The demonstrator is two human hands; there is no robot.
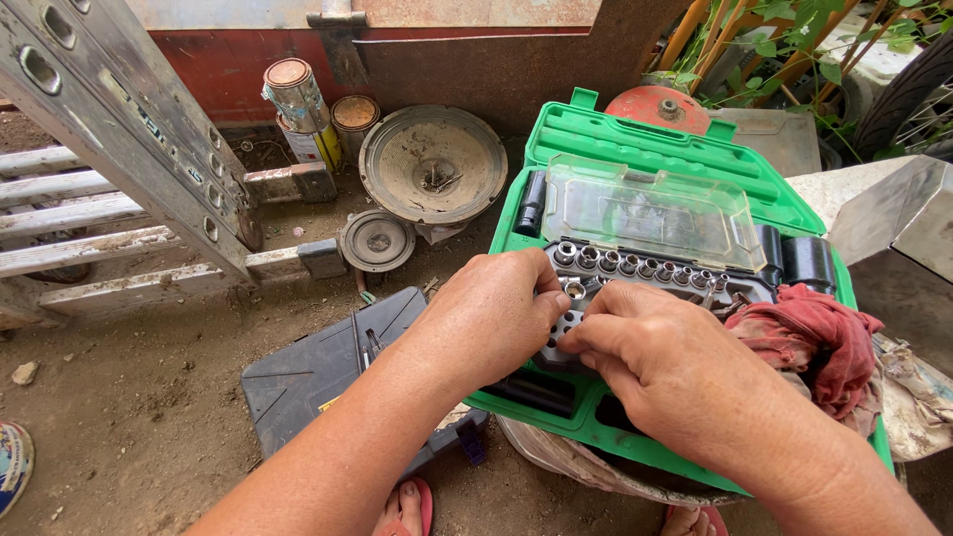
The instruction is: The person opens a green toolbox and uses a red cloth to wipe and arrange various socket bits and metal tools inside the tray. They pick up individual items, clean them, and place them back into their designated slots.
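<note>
Open green socket case (635, 149) sits raised above the dirt ground, lid tipped back toward the far wall. Both hands meet over its near-left part, at the dark socket tray (635, 283). Left hand (491, 318) curled, thumb and fingers pinched toward a small bright socket (575, 290) in the second row; right hand (655, 362) loosely closed, fingertips at the same spot. Whether either hand actually grips the socket I cannot tell, as the fingers cover the contact. Sockets likely small, hard steel, heavy for their size, smooth and possibly oily: best pinched across the round wall and lifted straight out of the seat. A row of sockets (635, 263) runs along the tray's far edge under a clear plastic insert (655, 208). Red rag (819, 337) lies over the case's right edge, crowding that side. Free room is toward the near-left corner. Below on the ground: a dark tool case (318, 372), a ladder (119, 149) at left, rusty cans (298, 99) and a round metal disc (432, 164) by the wall.
</note>
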